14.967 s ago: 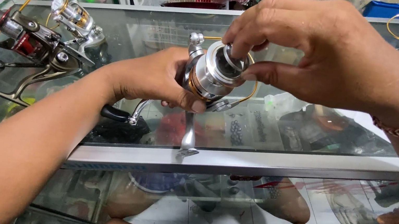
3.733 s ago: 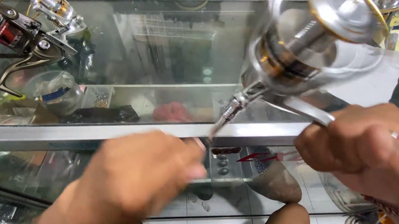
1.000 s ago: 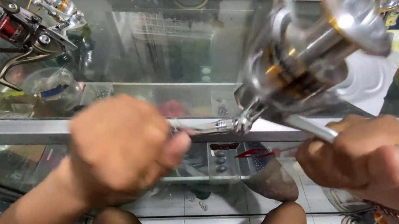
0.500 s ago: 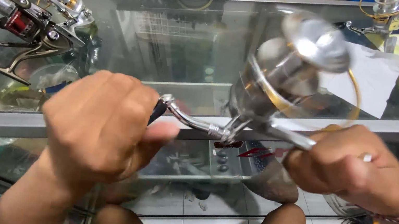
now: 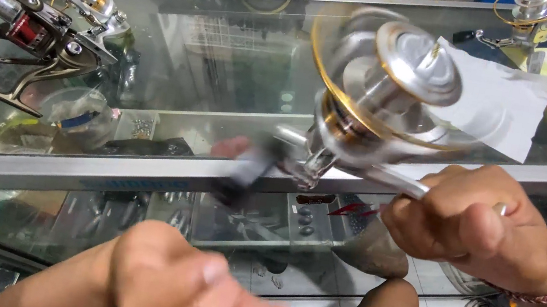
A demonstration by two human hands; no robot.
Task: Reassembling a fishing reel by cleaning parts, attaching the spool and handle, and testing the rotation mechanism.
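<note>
A silver spinning reel (image 5: 383, 98) with gold trim sits blurred at upper centre of the frame, above the glass surface (image 5: 226, 81). The right hand (image 5: 476, 223), at centre right, is closed in a fist around the reel's foot, knuckles up. The left hand (image 5: 195, 293), low at bottom centre, is curled shut and blurred; what it grips I cannot tell. Two more reels (image 5: 39, 32) rest at upper left.

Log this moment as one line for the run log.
right hand: grips silver spinning reel by foot | left hand: blurred, below reel | rotor: motion-blurred | two reels: on glass counter
</note>
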